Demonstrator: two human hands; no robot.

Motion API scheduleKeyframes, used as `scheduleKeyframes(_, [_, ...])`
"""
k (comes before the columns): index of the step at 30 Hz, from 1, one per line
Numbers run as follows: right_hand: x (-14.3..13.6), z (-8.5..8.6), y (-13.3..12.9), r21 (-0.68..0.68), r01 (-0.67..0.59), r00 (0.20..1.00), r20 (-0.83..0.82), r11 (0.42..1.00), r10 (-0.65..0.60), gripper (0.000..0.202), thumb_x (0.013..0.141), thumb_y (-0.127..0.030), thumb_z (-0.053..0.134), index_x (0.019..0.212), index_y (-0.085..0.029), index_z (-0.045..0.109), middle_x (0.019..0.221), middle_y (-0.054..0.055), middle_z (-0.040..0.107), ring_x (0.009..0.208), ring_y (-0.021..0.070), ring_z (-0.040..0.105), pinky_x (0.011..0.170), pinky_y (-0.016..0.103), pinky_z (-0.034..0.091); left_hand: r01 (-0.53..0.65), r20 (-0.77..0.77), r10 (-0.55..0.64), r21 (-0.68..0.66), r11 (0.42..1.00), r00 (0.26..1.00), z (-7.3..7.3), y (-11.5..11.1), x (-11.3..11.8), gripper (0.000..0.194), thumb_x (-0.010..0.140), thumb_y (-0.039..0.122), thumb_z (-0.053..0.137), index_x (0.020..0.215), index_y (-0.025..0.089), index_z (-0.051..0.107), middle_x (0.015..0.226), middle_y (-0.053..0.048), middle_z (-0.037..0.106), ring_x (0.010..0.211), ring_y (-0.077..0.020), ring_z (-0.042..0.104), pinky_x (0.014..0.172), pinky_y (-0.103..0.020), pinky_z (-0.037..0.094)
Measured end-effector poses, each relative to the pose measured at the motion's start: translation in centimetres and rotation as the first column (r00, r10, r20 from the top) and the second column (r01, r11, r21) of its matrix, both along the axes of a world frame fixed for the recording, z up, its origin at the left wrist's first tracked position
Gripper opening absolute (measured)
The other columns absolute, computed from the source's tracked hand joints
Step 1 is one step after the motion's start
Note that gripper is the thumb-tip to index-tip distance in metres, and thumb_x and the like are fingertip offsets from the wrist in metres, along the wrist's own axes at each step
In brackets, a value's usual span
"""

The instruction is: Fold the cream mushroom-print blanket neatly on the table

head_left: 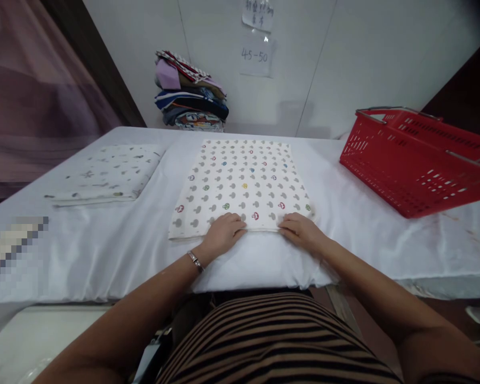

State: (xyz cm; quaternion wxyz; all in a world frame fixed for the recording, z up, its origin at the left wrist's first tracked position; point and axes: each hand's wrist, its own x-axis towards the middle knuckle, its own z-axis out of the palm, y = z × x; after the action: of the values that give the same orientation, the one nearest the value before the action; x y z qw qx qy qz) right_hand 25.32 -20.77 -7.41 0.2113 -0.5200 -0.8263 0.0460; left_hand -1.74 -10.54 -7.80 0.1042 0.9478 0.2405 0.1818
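in the head view, the mushroom-print cloth (248, 181) lies flat on the table directly in front of the person, stretching away from both hands, with its near edge right at the fingers. the left hand (226, 232) has thumb and fingers closed on that edge, left of its middle; the right hand (302, 230) pinches the same edge toward its right corner. a stretch of the edge runs bare between them.

there is one cloth under the hands and one folded cloth (112, 173) well apart to the left, one basket (384, 154) to the right, one stack of fabrics (192, 101) beyond the far table edge, and two paper notes (256, 56) on the wall (344, 64), the lower reading 45-50. the layers in the stack are too jumbled to count.

the cloth in hand is white, roughly rectangular, dotted with rows of grey mushrooms and a few red, green, blue and yellow ones. the folded cloth is white too, with scattered small motifs. a shiny, rippled white cover (136, 256) drapes the table. the basket is red, slotted, looking like plastic, with thin metal handles. a metallic bracelet (196, 261) circles the left wrist, and the person's top (280, 341) is striped brown and black.
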Motion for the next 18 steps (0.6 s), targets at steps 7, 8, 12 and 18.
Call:
scheduleKeyframes(7, [-0.3,-0.06,0.22,-0.007,0.047,0.999,-0.006,0.999,-0.047,0.023,0.093,-0.024,0.044,0.084,-0.018,0.064,0.086,0.008,0.062,0.085,0.0193,0.054,0.073,0.032,0.044,-0.014,0.005,0.014,-0.051,0.999,1.0,0.13,0.15,0.27,0.027,0.093,0.031,0.042,0.088,0.02,0.066,0.087,-0.004,0.061,0.084,-0.017,0.052,0.073,-0.031,0.043])
scheduleKeyframes(8, [-0.4,-0.06,0.27,-0.003,0.063,0.998,-0.002,0.998,-0.063,0.024,0.094,-0.024,0.043,0.082,-0.018,0.063,0.085,0.008,0.062,0.085,0.0192,0.054,0.073,0.032,0.044,-0.018,0.008,0.018,-0.058,0.998,1.0,0.18,0.15,0.3,0.028,0.093,0.031,0.041,0.088,0.02,0.066,0.086,-0.004,0.061,0.084,-0.017,0.052,0.074,-0.031,0.043])
scheduleKeyframes(12, [-0.74,0.03,0.33,0.016,0.065,0.996,0.06,0.998,-0.066,0.024,0.094,-0.027,0.043,0.082,-0.017,0.061,0.084,0.008,0.061,0.082,0.0195,0.053,0.072,0.032,0.042,-0.036,0.011,0.037,-0.054,0.998,0.999,0.31,0.09,0.42,0.029,0.094,0.031,0.04,0.085,0.019,0.064,0.085,-0.004,0.061,0.084,-0.0175,0.053,0.074,-0.032,0.044])
scheduleKeyframes(18, [-0.55,0.54,0.78,0.046,0.024,0.993,0.112,0.999,-0.029,0.025,0.095,-0.027,0.042,0.082,-0.018,0.062,0.082,0.007,0.062,0.08,0.0187,0.054,0.07,0.03,0.041,-0.06,-0.013,0.06,0.029,0.998,0.998,0.65,0.11,0.67,0.028,0.095,0.03,0.038,0.086,0.018,0.062,0.086,-0.004,0.061,0.082,-0.0158,0.054,0.071,-0.029,0.042])
